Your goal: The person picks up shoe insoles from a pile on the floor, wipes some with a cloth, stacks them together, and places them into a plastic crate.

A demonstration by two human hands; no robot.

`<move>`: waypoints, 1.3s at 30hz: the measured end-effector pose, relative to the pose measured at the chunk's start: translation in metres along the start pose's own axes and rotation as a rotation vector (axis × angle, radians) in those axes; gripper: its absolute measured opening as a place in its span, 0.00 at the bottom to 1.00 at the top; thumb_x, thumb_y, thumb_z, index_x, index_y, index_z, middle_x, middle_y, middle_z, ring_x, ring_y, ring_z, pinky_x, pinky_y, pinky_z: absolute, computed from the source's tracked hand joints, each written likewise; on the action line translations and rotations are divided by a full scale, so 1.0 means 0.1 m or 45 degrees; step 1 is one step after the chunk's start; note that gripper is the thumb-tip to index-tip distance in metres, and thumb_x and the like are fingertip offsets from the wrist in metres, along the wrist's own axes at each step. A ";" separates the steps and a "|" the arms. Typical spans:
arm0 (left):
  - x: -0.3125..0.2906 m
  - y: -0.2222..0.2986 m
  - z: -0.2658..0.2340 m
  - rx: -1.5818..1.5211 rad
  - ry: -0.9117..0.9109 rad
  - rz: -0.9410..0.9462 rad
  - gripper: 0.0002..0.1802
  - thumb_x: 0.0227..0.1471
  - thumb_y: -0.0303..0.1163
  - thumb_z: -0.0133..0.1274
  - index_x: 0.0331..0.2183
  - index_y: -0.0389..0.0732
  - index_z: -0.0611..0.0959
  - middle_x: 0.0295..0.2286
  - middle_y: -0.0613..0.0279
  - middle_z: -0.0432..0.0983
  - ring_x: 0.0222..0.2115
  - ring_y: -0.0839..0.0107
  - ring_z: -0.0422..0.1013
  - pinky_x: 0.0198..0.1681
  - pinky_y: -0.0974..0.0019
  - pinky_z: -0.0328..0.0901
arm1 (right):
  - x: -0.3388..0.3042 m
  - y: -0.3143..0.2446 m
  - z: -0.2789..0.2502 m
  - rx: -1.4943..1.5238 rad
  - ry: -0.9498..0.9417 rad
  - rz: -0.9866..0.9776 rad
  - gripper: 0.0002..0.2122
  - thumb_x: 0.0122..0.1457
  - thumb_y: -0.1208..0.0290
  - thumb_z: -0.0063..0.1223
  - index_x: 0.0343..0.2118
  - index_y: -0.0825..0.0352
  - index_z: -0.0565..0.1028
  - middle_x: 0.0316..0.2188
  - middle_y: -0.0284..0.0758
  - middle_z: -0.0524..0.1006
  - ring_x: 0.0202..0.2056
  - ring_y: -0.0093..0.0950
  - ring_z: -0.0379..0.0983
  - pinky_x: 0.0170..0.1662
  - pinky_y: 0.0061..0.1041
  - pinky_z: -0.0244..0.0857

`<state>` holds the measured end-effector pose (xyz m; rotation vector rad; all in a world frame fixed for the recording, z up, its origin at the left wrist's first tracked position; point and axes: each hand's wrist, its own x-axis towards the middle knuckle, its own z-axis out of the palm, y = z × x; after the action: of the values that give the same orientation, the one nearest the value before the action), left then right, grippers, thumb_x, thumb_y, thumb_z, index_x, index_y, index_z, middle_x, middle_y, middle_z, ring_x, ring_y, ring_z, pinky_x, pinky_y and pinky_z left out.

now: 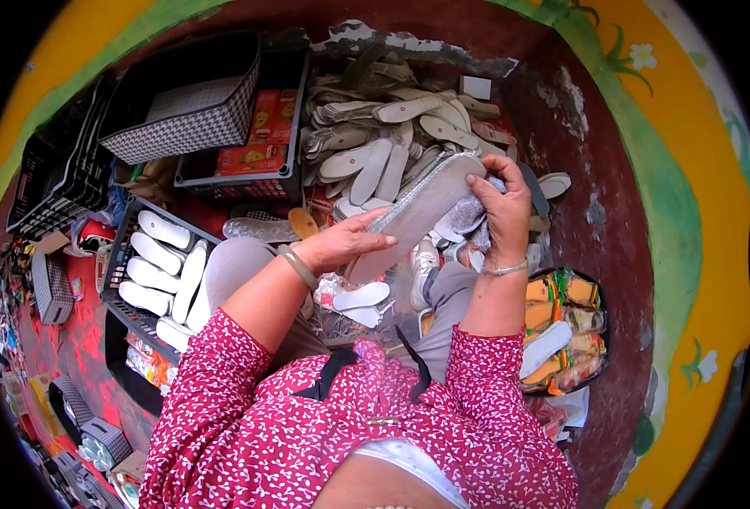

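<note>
facing a heap of pale insoles [406, 109], holding up a grey insole [428, 214], clamped low by left hand [341, 244], at the tip by right hand [508, 208]; possibly slipping among the others if pinched loosely, or snagging on fluffy grey cloth [470, 219] nearby

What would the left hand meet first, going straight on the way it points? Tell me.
The grey insole, which the left hand is gripping, lies first in its line. What it would meet past the insole's edge is uncertain, since depth is hard to judge.
</note>
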<state>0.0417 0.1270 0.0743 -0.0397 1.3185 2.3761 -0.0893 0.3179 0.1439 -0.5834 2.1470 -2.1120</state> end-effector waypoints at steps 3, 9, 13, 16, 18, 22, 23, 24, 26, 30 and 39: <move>0.00 0.02 -0.01 -0.038 -0.044 0.057 0.33 0.52 0.31 0.50 0.57 0.38 0.57 0.47 0.61 0.65 0.46 0.75 0.63 0.50 0.70 0.59 | 0.00 0.01 -0.04 0.150 -0.078 0.005 0.12 0.45 0.82 0.57 0.34 0.67 0.72 0.29 0.26 0.71 0.31 0.16 0.66 0.37 0.14 0.60; -0.02 0.03 -0.01 -0.155 -0.185 0.208 0.38 0.53 0.44 0.48 0.58 0.36 0.52 0.51 0.56 0.61 0.50 0.71 0.61 0.53 0.68 0.56 | -0.03 0.00 -0.02 0.492 -0.247 0.300 0.12 0.47 0.81 0.57 0.35 0.67 0.71 0.30 0.28 0.72 0.32 0.16 0.68 0.36 0.14 0.62; 0.01 0.01 -0.02 -0.061 -0.098 0.267 0.40 0.53 0.49 0.46 0.58 0.36 0.51 0.51 0.55 0.61 0.50 0.69 0.62 0.52 0.68 0.57 | -0.05 0.03 0.05 0.516 -0.331 0.401 0.12 0.47 0.82 0.57 0.35 0.67 0.71 0.30 0.28 0.72 0.32 0.16 0.68 0.36 0.13 0.63; 0.03 0.06 -0.02 -0.184 -0.076 0.306 0.39 0.54 0.49 0.45 0.58 0.38 0.52 0.51 0.55 0.62 0.47 0.69 0.64 0.49 0.67 0.60 | -0.07 0.11 0.11 0.574 -0.399 0.436 0.12 0.46 0.83 0.57 0.35 0.67 0.72 0.33 0.30 0.72 0.35 0.18 0.68 0.39 0.15 0.63; 0.00 0.10 0.04 -0.257 -0.021 0.310 0.37 0.54 0.48 0.45 0.58 0.39 0.54 0.49 0.56 0.64 0.45 0.70 0.66 0.46 0.67 0.63 | -0.09 0.10 0.20 0.577 -0.396 0.404 0.11 0.46 0.83 0.57 0.34 0.68 0.72 0.35 0.31 0.72 0.37 0.20 0.68 0.41 0.16 0.63; 0.00 0.07 0.01 -0.286 -0.002 0.282 0.33 0.55 0.46 0.45 0.56 0.40 0.58 0.46 0.57 0.66 0.41 0.71 0.69 0.42 0.66 0.66 | -0.13 0.12 0.33 0.609 -0.394 0.397 0.11 0.45 0.83 0.58 0.34 0.68 0.73 0.38 0.33 0.72 0.39 0.21 0.68 0.43 0.17 0.62; 0.00 0.06 0.00 -0.272 0.014 0.286 0.32 0.55 0.46 0.44 0.56 0.40 0.59 0.46 0.57 0.67 0.41 0.71 0.69 0.42 0.66 0.66 | -0.14 0.13 0.34 0.600 -0.383 0.403 0.11 0.45 0.83 0.58 0.34 0.68 0.73 0.38 0.33 0.72 0.39 0.21 0.69 0.42 0.17 0.63; 0.00 0.05 -0.01 -0.259 0.030 0.290 0.32 0.55 0.46 0.44 0.56 0.40 0.59 0.45 0.57 0.67 0.41 0.71 0.69 0.42 0.67 0.66 | -0.14 0.16 0.33 0.583 -0.392 0.429 0.11 0.46 0.83 0.58 0.34 0.68 0.73 0.37 0.33 0.73 0.37 0.20 0.69 0.40 0.16 0.63; 0.01 0.05 -0.02 -0.243 0.019 0.287 0.31 0.55 0.45 0.44 0.55 0.39 0.60 0.45 0.57 0.67 0.41 0.72 0.68 0.43 0.67 0.65 | -0.12 0.20 0.28 0.541 -0.403 0.474 0.11 0.46 0.82 0.57 0.34 0.67 0.73 0.34 0.32 0.74 0.35 0.19 0.70 0.37 0.15 0.64; 0.00 0.07 0.01 -0.262 -0.013 0.275 0.30 0.55 0.43 0.44 0.55 0.39 0.60 0.46 0.58 0.66 0.43 0.74 0.66 0.45 0.68 0.63 | -0.11 0.19 0.30 0.579 -0.310 0.493 0.10 0.47 0.82 0.56 0.34 0.67 0.72 0.29 0.30 0.74 0.29 0.18 0.71 0.32 0.15 0.65; 0.15 -0.15 0.00 0.947 0.444 0.563 0.29 0.52 0.36 0.51 0.52 0.35 0.63 0.43 0.57 0.69 0.42 0.66 0.67 0.45 0.66 0.62 | -0.11 0.22 0.34 0.494 -0.122 0.524 0.09 0.49 0.78 0.56 0.34 0.67 0.71 0.26 0.31 0.74 0.27 0.19 0.71 0.31 0.17 0.66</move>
<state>0.0330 0.1390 0.0591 0.0659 2.5268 2.0899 -0.0736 0.2891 0.1182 -0.1799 1.5732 -2.1221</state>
